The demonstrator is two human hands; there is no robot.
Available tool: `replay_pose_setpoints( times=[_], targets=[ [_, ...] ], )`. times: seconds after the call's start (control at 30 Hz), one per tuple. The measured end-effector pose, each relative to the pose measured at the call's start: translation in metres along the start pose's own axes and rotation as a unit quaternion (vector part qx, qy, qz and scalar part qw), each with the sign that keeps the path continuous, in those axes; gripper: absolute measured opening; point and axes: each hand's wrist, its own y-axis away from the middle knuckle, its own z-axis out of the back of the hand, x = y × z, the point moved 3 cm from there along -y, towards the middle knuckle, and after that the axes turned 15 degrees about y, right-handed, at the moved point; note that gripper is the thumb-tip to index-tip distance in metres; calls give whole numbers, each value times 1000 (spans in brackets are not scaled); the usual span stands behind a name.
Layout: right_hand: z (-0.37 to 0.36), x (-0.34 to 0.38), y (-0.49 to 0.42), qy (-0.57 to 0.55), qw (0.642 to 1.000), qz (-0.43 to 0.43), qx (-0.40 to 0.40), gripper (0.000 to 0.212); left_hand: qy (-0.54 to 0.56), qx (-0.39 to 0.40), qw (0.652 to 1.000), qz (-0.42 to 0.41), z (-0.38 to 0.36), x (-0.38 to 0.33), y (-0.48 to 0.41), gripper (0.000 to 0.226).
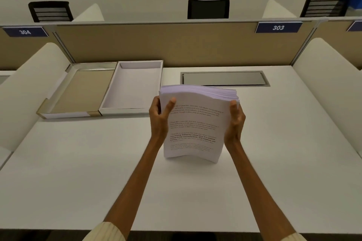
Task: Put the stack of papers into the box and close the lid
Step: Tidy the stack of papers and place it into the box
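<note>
The stack of papers (193, 123) is held upright over the middle of the white desk (274, 162), printed side toward the camera, its lower edge at or just above the surface and its sheets bowed. The grip of the left hand (159, 117) is closed on the stack's left edge, thumb across the front page; the right hand (236, 121) is clamped on the right edge. The box (135, 86) lies open and well to the left, against the beige partition (156, 45), with its lid (78, 92) folded out flat beside it.
</note>
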Motion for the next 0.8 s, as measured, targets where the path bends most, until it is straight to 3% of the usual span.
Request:
replay_pose_setpoints(
  times=[0.17,0.23,0.37,0.53,0.7,0.8],
  targets=[
    [-10,23,-9,85,985,-13,-148,42,-95,-167,980,-43,-23,-19,-1,46],
    [-10,25,-10,110,979,-18,-173,40,-101,-190,976,-36,-25,-19,0,38],
    [-10,26,-11,114,976,-12,-184,32,-110,-172,977,-57,-18,-21,1,27],
    [-6,24,-11,80,986,20,-142,23,-94,-144,983,-59,-11,-25,2,25],
    [-4,22,-5,86,986,12,-144,46,-57,-176,982,-31,-13,-28,-2,18],
    [-4,23,-1,60,989,-3,-133,49,-56,-143,987,-41,-15,-31,-3,21]
  ],
)
